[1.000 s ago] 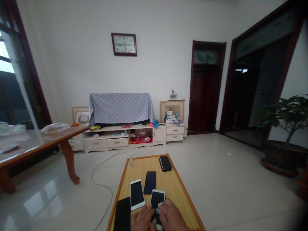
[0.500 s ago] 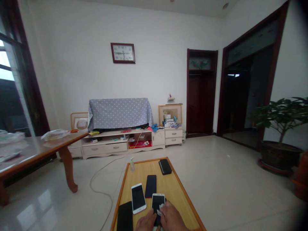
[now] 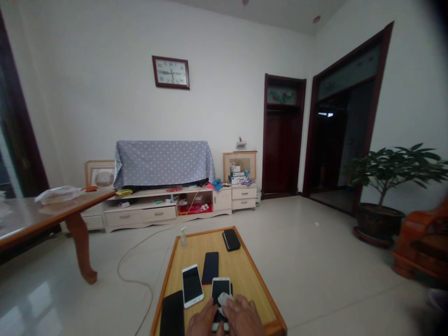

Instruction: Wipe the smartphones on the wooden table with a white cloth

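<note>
Both my hands rest on a white phone (image 3: 220, 285) lying face up near the front of a low wooden table (image 3: 248, 275). My left hand (image 3: 203, 322) presses on the phone's left edge, fingers together. My right hand (image 3: 243, 317) pinches a small white wipe (image 3: 223, 298) against the phone's dark screen. A second white phone (image 3: 192, 285) lies just left. A dark blue phone (image 3: 210, 268) lies behind. A black phone (image 3: 172, 313) lies at the table's left front. Another black phone (image 3: 231, 239) sits at the far end.
A small spray bottle (image 3: 183, 237) stands at the table's far left corner. A larger wooden table (image 3: 42, 214) is at the left, with a cable (image 3: 129, 261) trailing across the tiled floor. A potted plant (image 3: 380, 200) and a wooden chair (image 3: 420, 247) stand at the right. A covered TV unit (image 3: 163, 186) lines the far wall.
The view has swung to the right, bringing the plant and a wooden chair further in. My hands stay on the white phone, with the wipe shifted slightly on its screen.
</note>
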{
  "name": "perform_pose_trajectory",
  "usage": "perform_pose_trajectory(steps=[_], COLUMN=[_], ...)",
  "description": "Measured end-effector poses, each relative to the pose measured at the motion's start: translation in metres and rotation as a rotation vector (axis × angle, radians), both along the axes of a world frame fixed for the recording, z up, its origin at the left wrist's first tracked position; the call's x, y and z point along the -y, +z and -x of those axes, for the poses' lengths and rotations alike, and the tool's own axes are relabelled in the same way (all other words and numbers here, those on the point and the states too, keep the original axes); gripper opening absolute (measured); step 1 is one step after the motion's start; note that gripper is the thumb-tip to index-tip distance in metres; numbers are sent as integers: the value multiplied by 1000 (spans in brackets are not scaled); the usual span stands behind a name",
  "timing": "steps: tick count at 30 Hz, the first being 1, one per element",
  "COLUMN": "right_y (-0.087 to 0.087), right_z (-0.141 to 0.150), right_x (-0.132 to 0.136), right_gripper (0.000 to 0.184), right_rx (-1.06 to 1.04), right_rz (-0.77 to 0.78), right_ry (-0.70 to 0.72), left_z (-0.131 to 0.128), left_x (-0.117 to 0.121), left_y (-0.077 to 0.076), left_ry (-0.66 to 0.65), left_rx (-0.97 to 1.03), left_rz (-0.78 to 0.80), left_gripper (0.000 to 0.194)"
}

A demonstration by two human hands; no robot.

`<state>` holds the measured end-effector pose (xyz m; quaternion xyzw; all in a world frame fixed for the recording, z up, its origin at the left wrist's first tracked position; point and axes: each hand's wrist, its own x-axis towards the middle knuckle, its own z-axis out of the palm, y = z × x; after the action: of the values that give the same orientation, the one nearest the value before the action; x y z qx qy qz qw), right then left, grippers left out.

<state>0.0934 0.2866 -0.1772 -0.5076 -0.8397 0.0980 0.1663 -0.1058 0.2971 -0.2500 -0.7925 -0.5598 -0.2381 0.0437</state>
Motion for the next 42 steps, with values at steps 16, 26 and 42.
perform_pose_trajectory(steps=[16,26,42], right_y=[18,-8,-12], right_z=[-16,-13,-9], right_x=[6,-36,-29], right_gripper=[48,49,51], right_rx=[-10,-9,-18], right_rz=[107,97,153], right_ry=[-12,-47,-42], left_z=[-30,-29,-29], left_x=[15,17,18], left_y=[43,49,54], left_ry=[57,85,80], left_rx=[41,58,99], left_rz=[179,78,154], left_gripper=[42,37,38])
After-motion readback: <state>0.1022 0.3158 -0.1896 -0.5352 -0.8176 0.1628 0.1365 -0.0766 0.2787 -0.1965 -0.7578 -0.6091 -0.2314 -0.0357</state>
